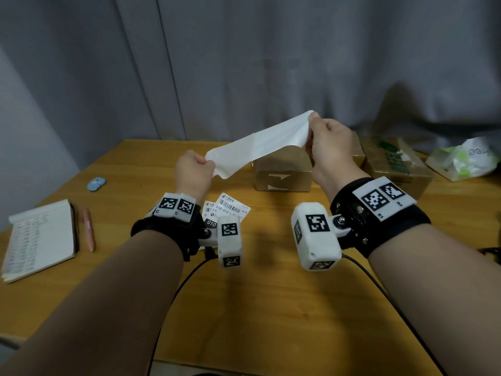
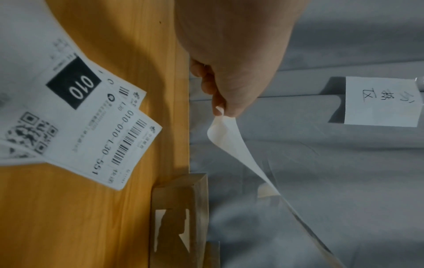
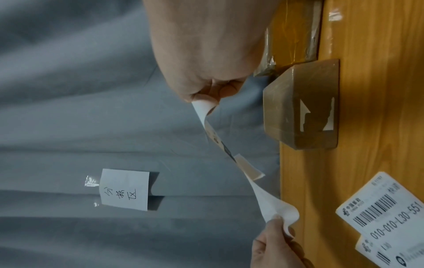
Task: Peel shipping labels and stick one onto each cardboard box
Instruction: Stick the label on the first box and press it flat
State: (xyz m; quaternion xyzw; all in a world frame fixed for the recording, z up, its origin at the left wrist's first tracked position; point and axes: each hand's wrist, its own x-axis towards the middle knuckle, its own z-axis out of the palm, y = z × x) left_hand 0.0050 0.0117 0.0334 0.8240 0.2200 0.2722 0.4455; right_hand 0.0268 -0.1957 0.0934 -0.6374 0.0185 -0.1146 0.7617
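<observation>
A white label sheet [image 1: 260,145] is stretched in the air between my two hands, above the table. My left hand [image 1: 206,162] pinches its lower left end [image 2: 223,125]. My right hand [image 1: 311,123] pinches the upper right end [image 3: 201,107]. In the right wrist view print shows on the strip [image 3: 215,137] near my right hand, and a small flap [image 3: 249,169] sticks out at its middle. Under the sheet stands a brown cardboard box [image 1: 282,172] with torn white label scraps on its front [image 3: 305,112]. Loose printed labels [image 1: 230,208] lie on the table behind my left wrist.
A second cardboard box [image 1: 398,164] with green print stands at the right, with a crumpled plastic bag [image 1: 461,161] beyond it. A notebook [image 1: 40,240], a pink pen [image 1: 89,229] and a small blue object [image 1: 96,183] lie at the left. A handwritten note [image 3: 125,189] is taped to the grey curtain.
</observation>
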